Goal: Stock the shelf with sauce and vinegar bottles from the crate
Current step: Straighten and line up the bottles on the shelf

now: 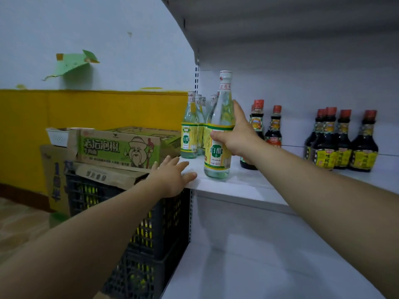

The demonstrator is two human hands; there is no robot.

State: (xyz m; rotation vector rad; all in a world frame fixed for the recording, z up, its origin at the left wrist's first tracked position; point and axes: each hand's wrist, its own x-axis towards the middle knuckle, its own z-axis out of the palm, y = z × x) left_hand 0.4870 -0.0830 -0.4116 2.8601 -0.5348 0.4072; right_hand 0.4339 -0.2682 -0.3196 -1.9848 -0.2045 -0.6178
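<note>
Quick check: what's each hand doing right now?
Left hand: open, fingers at the shelf edge.
Right hand: gripping a vinegar bottle.

Bare left forearm [86, 238], bare right forearm [323, 190]

Clear vinegar bottle [218, 130] yellow-green label; sauce bottles [343, 139] dark, red-capped.

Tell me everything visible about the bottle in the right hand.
The vinegar bottle is tall clear glass with a long neck, a white cap and a yellow-and-green label, filled with clear liquid. It stands about upright, base on the white shelf near the front edge, ahead of similar bottles. The right hand grips its middle.
</note>
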